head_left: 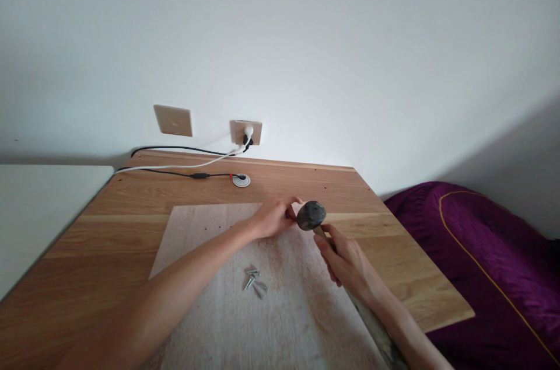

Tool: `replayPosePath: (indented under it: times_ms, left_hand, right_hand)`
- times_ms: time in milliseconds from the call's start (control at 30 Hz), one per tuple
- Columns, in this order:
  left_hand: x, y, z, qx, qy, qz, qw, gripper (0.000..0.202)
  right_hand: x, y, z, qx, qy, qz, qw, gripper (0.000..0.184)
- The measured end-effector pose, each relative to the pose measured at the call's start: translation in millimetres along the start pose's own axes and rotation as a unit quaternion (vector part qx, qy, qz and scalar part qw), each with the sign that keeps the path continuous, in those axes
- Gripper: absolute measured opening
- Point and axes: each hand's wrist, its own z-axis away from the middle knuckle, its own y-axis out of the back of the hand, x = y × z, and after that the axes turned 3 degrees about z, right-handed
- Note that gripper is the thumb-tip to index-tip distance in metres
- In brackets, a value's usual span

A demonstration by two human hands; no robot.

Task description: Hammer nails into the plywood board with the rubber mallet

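Note:
My right hand (347, 259) is wrapped round the handle of a mallet (311, 215) with a dark, rounded head. The mallet head is raised close beside the fingertips of my left hand (275, 217). The left thumb and fingers are pinched together over the far right part of a pale wooden board (219, 323). What they hold, if anything, is hidden at the fingertips. Several silver screws or nails (250, 282) lie in a loose pile on the board, between my forearms. A few small dark spots mark the board left of my left wrist.
The board lies on a wooden desk (385, 247) against a white wall. Black and white cables (175, 167) run along its back to a wall socket (258, 133) and a round grommet (241, 181). A white surface (48, 212) adjoins at left; purple fabric (468, 241) is at right.

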Motion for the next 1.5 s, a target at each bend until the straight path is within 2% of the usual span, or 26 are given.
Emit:
replayPosePath:
  times_ms: [200, 367, 567, 767, 933, 1100, 1333, 1500]
  left_hand:
    - [2, 2.3, 0, -0.001, -0.003, -0.010, 1.000, 0.053]
    - [6, 4.6, 2, -0.003, -0.011, -0.009, 1.000, 0.054]
    - [2, 3.3, 1, -0.014, -0.004, 0.013, 1.000, 0.053]
    - [2, 2.6, 1, -0.015, 0.005, 0.027, 1.000, 0.044]
    - [3, 2.9, 1, -0.008, 0.000, 0.006, 1.000, 0.050]
    - [4, 3.3, 2, -0.008, -0.004, 0.012, 1.000, 0.051]
    - [-5, 0.8, -1, -0.020, -0.009, 0.021, 1.000, 0.052]
    - [-3, 1.5, 0, -0.020, -0.001, 0.034, 0.999, 0.046]
  right_hand:
    - [11, 0, 3, 0.021, -0.023, -0.018, 0.999, 0.045]
    - [19, -1, 3, 0.006, -0.036, -0.007, 0.999, 0.047]
    - [8, 5, 2, 0.027, -0.012, -0.016, 0.999, 0.045]
    - [2, -1, 0, -0.002, -0.004, -0.009, 1.000, 0.047]
    - [13, 0, 4, 0.013, -0.017, -0.013, 1.000, 0.048]
    - [21, 1, 6, 0.000, -0.036, -0.001, 0.999, 0.048]
    - [2, 4, 0, 0.021, -0.018, -0.023, 0.999, 0.047]
    - [2, -1, -2, 0.000, -0.007, -0.018, 1.000, 0.046]
